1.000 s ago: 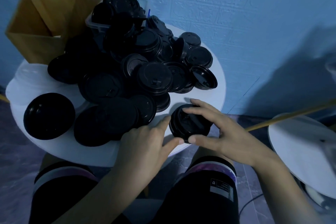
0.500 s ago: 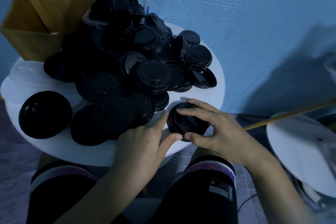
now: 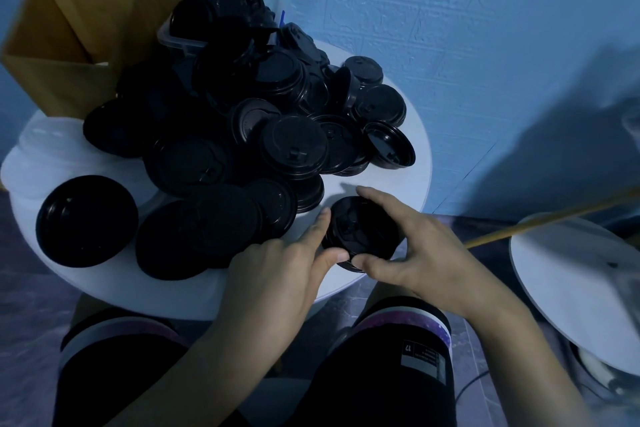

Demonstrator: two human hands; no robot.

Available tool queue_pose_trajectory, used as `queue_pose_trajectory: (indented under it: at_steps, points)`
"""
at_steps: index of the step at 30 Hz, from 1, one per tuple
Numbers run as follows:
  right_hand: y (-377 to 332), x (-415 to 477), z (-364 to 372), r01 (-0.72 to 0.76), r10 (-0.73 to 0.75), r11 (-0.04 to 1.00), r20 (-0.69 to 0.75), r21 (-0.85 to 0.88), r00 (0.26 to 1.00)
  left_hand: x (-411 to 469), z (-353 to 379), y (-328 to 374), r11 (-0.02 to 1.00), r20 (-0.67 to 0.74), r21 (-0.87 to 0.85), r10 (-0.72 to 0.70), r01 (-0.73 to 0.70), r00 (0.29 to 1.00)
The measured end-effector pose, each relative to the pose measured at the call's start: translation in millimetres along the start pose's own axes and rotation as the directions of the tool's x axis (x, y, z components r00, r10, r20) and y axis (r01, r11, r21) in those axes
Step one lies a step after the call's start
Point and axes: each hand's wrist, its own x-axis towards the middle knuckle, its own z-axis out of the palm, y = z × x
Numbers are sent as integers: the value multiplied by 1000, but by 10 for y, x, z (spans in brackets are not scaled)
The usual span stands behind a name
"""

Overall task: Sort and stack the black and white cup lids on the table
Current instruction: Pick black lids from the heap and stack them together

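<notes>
Item: black round plastic lid stack (image 3: 362, 232), 5 o'clock on round white table (image 3: 408, 184)
Left hand (image 3: 277, 274): thumb, forefinger pinching stack's 9 o'clock side
Right hand (image 3: 426, 253): fingers curled round its 3 o'clock side
Heap: loose black plastic lids (image 3: 242, 132), centre to 12 o'clock

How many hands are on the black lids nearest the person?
2. The left hand pinches the lids from their left side with thumb and forefinger; the right hand grips them from the right, at the table's near edge.

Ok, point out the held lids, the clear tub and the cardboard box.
held lids (image 3: 358, 227), head view, top face.
clear tub (image 3: 183, 42), head view, front rim.
cardboard box (image 3: 52, 83), head view, front wall.
</notes>
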Motion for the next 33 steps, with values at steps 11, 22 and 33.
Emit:
queue_pose_trajectory:
  at_steps: [11, 22, 33]
  points:
    - [31, 47, 28, 19, -19, 1000, 16, 4, 1000, 13, 33, 38, 996, 74, 86, 4, -11, 997]
    - [207, -17, 21, -15, 7, 985, 43, 173, 999, -51, 77, -37, 999, -106, -19, 37, -39, 994]
    - [156, 80, -87, -9, -13, 958, 77, 287, 997, -58, 123, -53, 979, -172, -181, 58, -90, 983]
